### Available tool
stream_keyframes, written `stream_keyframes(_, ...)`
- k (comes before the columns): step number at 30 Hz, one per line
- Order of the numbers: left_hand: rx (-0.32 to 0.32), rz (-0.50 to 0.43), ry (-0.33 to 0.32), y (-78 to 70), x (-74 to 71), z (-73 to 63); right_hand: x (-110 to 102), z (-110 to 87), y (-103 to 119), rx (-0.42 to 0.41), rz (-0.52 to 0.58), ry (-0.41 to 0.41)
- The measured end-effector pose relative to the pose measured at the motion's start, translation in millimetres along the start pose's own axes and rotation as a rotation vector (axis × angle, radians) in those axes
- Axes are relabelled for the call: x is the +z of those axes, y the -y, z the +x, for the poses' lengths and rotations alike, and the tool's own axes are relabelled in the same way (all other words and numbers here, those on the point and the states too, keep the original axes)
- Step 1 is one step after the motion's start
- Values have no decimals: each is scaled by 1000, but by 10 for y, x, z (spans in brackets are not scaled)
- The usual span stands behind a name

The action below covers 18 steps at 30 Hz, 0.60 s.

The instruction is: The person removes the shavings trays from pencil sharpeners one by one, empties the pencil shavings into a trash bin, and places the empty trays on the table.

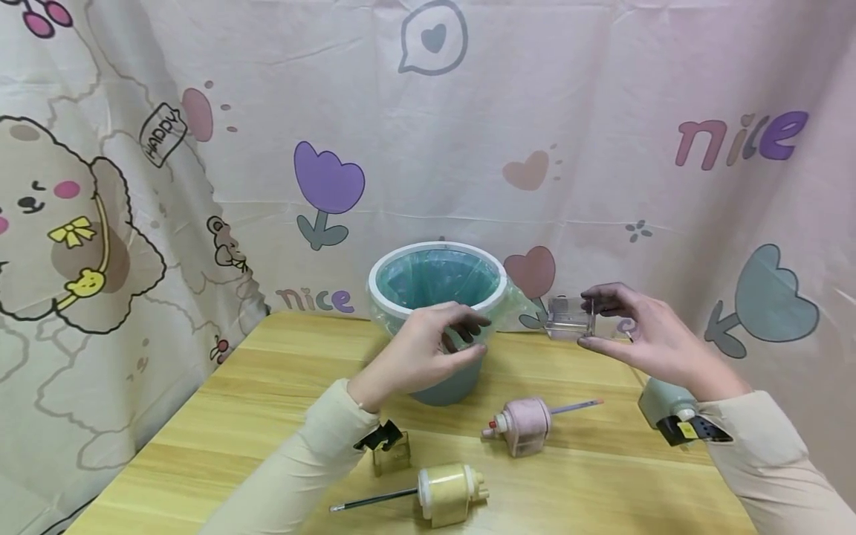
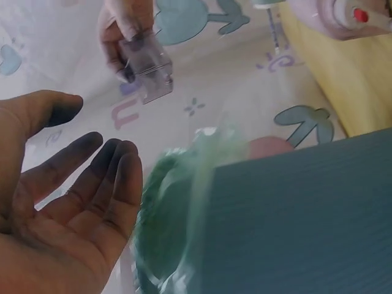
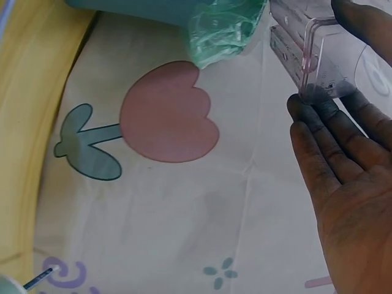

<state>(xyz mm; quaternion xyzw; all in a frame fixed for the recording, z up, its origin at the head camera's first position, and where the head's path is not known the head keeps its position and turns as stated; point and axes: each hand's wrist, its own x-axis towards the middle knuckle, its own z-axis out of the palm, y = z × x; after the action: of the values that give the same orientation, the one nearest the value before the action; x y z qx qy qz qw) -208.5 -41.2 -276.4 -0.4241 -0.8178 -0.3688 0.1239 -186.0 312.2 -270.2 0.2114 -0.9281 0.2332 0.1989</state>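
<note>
My right hand pinches a clear plastic sharpener drawer between thumb and fingers, holding it in the air to the right of the bin. In the right wrist view the drawer is see-through with a pinkish tint, and dark smudges cover the fingertips. My left hand hovers at the near side of the bin, fingers loosely bent around nothing. Its fingertips are blackened too, as the left wrist view shows. A green plastic bag lines the bin under a white rim ring.
A pink pencil sharpener with a pencil in it lies on the wooden table. Closer in are a yellow sharpener, also holding a pencil, and a yellowish see-through drawer. A green sharpener stands by the right wrist. A printed curtain hangs behind.
</note>
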Motion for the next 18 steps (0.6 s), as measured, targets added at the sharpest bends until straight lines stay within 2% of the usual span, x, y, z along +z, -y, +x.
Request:
stream_keyframes(6,44,83,93,50,189,26,53,-154,-102,47,29,30)
stream_keyframes(13,-5,71,201,95,358,30,129,-294,-183,72,34,41)
stream_keyframes(18,-14,68,257,136,452,40,174,-415,-228,106,44,68)
